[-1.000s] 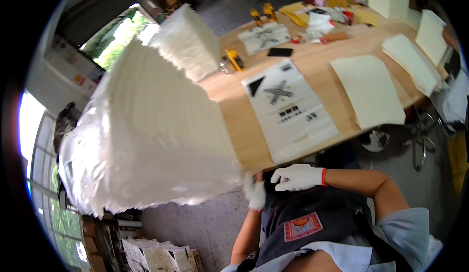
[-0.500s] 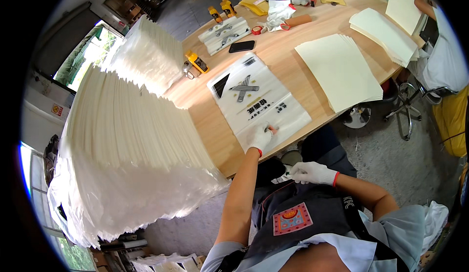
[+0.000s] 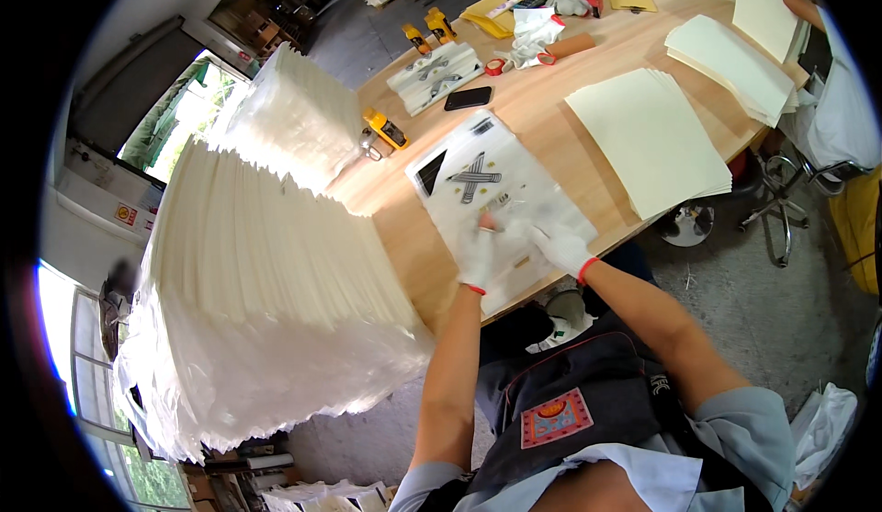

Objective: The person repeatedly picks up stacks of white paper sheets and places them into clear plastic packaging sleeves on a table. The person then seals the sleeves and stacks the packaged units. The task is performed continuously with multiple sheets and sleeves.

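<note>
**Operator:** Report the count of items on the bench (image 3: 560,158).

**Inspector:** One printed plastic bag (image 3: 501,204) lies flat near the front edge of the bench, directly in front of the person. A second printed bag stack (image 3: 434,75) lies farther back. Two cream sheet stacks are counted: the near cream stack (image 3: 657,140) to the right of the bag, and the far cream stack (image 3: 735,66) beyond it. One black phone (image 3: 469,98) lies between the two printed items. Three yellow tools (image 3: 386,129) are visible along the left side. Two tall white sheet piles (image 3: 266,301) stand at the left.

**Operator:** Hand state?

**Inspector:** Both hands are gloved in white. The left hand (image 3: 476,253) rests on the bag, fingers pressed down on the film. The right hand (image 3: 560,247) lies on the bag just beside it, fingers spread flat. Neither hand encloses anything.

**Operator:** Difference from half a second ago?

**Inspector:** Then, only the left hand touched the bag; the right hand was held back near the torso. The right hand has since moved onto the bag.
</note>
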`<state>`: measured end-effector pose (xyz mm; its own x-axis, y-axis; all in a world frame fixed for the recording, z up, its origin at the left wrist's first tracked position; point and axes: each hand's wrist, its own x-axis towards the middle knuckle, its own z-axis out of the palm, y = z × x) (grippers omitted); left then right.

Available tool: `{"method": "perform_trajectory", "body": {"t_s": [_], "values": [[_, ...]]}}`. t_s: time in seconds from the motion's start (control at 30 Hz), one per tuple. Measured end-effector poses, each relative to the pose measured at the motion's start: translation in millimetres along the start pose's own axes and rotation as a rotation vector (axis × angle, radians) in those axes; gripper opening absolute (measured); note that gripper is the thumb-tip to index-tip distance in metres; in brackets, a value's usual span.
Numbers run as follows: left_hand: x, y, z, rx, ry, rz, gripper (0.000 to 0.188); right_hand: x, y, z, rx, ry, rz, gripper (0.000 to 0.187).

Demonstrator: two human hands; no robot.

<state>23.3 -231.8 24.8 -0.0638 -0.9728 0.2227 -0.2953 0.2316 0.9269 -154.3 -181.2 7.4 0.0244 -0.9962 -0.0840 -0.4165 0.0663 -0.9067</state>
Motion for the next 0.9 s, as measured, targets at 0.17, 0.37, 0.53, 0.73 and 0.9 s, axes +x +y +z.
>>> {"method": "perform_trajectory", "body": {"t_s": [0.17,0.37,0.53,0.73,0.9], "values": [[20,57,-27,-0.765,0.009,-0.091,0.012,-32,44,-47,-0.348,-0.099,0.179,0.048],[-22,93,23,-0.224,-0.227,0.009,0.008,-57,-15,-47,0.257,0.051,-0.157,0.042],[-99,143,64,0.35,-0.367,0.522,0.014,-47,4,-25,-0.176,0.114,-0.426,0.032],[-130,149,66,0.247,-0.552,0.42,0.021,-60,-9,-54,-0.744,-0.183,-0.59,0.024],[-114,63,58,0.243,-0.32,0.306,0.014,-67,0,-68,-0.709,-0.275,0.05,0.017]]}}
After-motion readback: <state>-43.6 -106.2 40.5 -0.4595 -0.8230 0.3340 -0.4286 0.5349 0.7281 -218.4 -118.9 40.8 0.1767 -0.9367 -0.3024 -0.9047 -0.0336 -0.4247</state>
